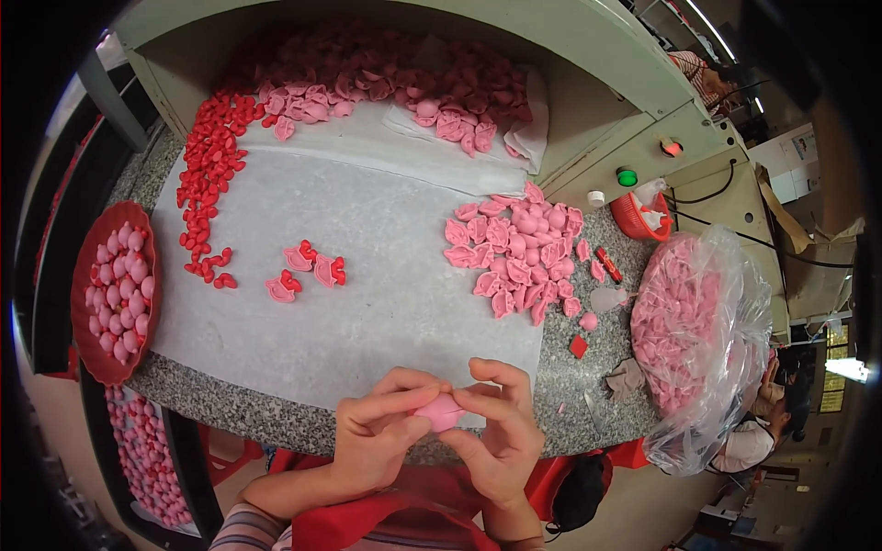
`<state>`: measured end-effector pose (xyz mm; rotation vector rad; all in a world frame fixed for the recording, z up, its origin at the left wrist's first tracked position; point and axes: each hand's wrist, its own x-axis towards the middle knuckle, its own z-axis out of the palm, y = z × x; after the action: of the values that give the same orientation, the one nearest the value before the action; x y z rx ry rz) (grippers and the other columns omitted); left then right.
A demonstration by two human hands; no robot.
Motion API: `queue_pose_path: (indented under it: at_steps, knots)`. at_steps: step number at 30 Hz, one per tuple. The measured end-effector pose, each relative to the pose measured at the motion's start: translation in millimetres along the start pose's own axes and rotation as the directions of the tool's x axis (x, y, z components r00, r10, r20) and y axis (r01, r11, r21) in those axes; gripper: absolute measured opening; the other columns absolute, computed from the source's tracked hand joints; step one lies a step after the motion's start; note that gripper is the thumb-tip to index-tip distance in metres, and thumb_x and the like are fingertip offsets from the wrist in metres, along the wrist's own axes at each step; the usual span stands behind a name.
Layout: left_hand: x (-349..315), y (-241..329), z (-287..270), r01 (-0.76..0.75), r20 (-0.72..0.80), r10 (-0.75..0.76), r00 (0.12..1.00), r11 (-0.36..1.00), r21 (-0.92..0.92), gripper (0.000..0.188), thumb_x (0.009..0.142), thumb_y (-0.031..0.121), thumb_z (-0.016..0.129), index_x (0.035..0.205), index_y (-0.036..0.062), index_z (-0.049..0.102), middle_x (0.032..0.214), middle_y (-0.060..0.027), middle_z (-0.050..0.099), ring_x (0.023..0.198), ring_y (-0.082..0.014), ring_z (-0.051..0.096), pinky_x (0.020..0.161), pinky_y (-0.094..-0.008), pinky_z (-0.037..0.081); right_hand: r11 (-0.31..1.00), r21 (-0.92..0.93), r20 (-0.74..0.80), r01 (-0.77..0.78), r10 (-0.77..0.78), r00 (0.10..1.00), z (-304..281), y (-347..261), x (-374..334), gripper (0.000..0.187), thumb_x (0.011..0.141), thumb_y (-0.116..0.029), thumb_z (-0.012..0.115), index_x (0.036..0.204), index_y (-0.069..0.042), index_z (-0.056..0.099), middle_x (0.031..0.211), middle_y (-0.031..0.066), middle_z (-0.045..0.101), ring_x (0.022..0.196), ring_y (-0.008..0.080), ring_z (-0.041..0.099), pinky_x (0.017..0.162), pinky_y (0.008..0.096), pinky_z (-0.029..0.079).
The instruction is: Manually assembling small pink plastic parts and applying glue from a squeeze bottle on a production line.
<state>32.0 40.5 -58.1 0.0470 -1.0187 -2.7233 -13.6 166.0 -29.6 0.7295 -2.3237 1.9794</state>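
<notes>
Pinching one smooth, rounded pink piece [439, 415] between them, the bare left hand [375, 436] and bare right hand [501, 430] are both clamped on it above the near edge of the broad white sheet [386, 317].

Speckled grey counter [248, 409] under a pale green cabinet [611, 55], beige floor [648, 500], bright light [847, 369] rightward.
</notes>
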Motion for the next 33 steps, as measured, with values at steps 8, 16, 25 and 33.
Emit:
queue_pose_path:
  at_steps: [8,16,25,33]
  knots:
    - [2.6,2.6,-3.0,-0.008,0.081,0.001,0.997,0.996,0.087,0.028,0.079,0.002,0.055,0.107,0.0045,0.06,0.107,-0.0183,0.052,0.1,-0.0279,0.052,0.088,-0.039,0.041,0.979,0.187,0.067,-0.078,0.066,0.996,-4.0,0.4,1.8,0.033,0.065,0.0,0.072,0.095,-0.002,0.062,0.114,0.0148,0.048,0.094,0.0198,0.051,0.077,0.0302,0.044]
    - [3.8,0.0,-3.7,0.012,0.094,-0.011,0.995,1.0,-0.013,0.03,0.077,-0.004,0.052,0.105,0.0019,0.06,0.107,-0.018,0.052,0.1,-0.0263,0.052,0.086,-0.0361,0.042,0.978,0.197,0.034,-0.073,0.067,0.997,-2.8,-2.3,2.3,0.029,0.064,0.001,0.073,0.091,-0.002,0.063,0.099,0.0107,0.052,0.09,0.0177,0.052,0.074,0.0267,0.044]
    - [5.4,-1.0,-8.3,0.038,0.107,-0.038,0.994,0.999,0.003,0.027,0.08,0.005,0.057,0.106,0.0058,0.06,0.107,-0.0185,0.052,0.1,-0.0284,0.052,0.088,-0.0399,0.041,0.968,0.184,0.018,-0.174,0.173,0.985,-2.6,-5.4,1.2,0.029,0.059,-0.001,0.076,0.085,0.0,0.063,0.085,0.007,0.052,0.079,0.0148,0.049,0.071,0.0258,0.041]
    - [4.9,-1.6,-9.1,0.041,0.121,-0.025,0.992,0.991,-0.128,0.029,0.081,-0.004,0.05,0.109,-0.0004,0.057,0.109,-0.0181,0.051,0.103,-0.0257,0.051,0.087,-0.0358,0.042,0.968,0.175,0.05,-0.181,0.175,0.983,-4.5,-12.9,4.5,0.027,0.061,0.004,0.072,0.087,0.002,0.065,0.086,0.0088,0.054,0.079,0.0152,0.051,0.07,0.0244,0.042]
